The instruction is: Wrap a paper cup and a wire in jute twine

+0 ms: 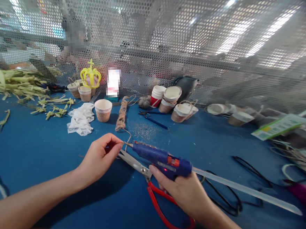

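My right hand (pixel 183 187) grips a blue hot glue gun (pixel 156 156), with a red light lit on its side and a long clear glue stick (pixel 247 190) sticking out of its back. Thumb and fingertips of my left hand (pixel 103 154) are pinched on a thin strand, which looks like the end of the twine (pixel 129 133), right at the gun's nozzle. That twine trails from a wound twine bundle (pixel 122 113) further back. Under the gun lie large scissors (pixel 138 165) with red handles, blades slightly apart, partly hidden by my right hand.
Behind the twine stand a wrapped cup (pixel 104 111), a crumpled white cloth (pixel 81 119), blue pliers (pixel 154 119) and more cups (pixel 184 111). Corn husks (pixel 11 82) are piled far left. A black cord (pixel 222 200) loops at right. A perforated metal screen (pixel 147 34) closes the back.
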